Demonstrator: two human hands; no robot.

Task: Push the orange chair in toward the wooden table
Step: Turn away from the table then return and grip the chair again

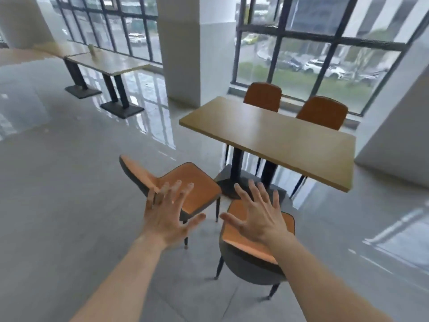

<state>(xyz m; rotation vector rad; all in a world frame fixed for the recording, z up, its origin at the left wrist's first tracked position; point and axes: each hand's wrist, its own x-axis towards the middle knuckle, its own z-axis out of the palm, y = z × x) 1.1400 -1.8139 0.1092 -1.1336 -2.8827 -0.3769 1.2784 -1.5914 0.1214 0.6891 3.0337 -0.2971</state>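
Glossy grey floor (69,205), big windows (313,43) behind. Orange chair (250,252) stood pulled out near wooden counter (267,140), not under it. Left hand (166,219) and right hand (257,219) raised above chairs, fingers (176,185) spread wide, gripping nothing.

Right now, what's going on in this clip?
A person reaches both open hands, left hand and right hand, fingers spread, toward two orange chairs on the near side of the wooden table. The left chair is turned askew; the right chair faces the table. Neither hand grips anything, and both chairs stand out from the table.
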